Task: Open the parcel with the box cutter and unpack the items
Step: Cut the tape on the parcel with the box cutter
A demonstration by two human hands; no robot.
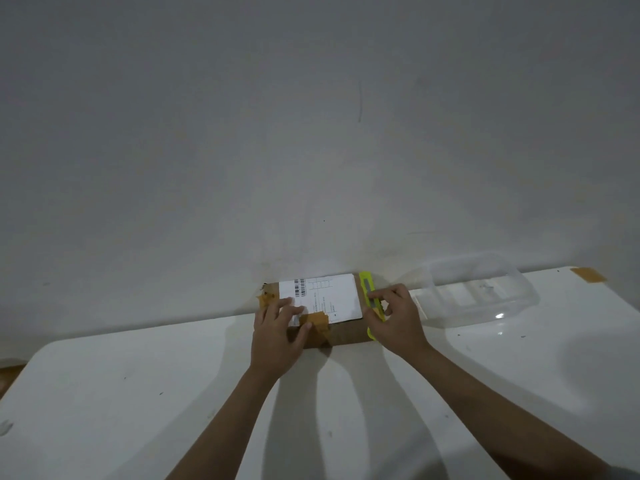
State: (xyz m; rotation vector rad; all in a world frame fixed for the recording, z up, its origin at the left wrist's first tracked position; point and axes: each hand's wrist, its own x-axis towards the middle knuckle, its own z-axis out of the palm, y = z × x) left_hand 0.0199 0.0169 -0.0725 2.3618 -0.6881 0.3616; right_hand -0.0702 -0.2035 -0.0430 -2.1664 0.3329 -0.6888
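Note:
A brown cardboard parcel [346, 332] lies on the white table [121, 393] against the wall, with a white shipping label [332, 292] and crumpled brown tape [317, 322] on top. My left hand [277, 336] rests flat on the parcel's left part, fingers spread over the label. My right hand [398, 323] grips a yellow-green box cutter [367, 285] along the parcel's right edge, its tip pointing toward the wall.
A clear plastic container [485, 292] lies on the table just right of my right hand. A brown tape patch [588, 274] sits at the table's far right corner. The grey wall stands directly behind the parcel.

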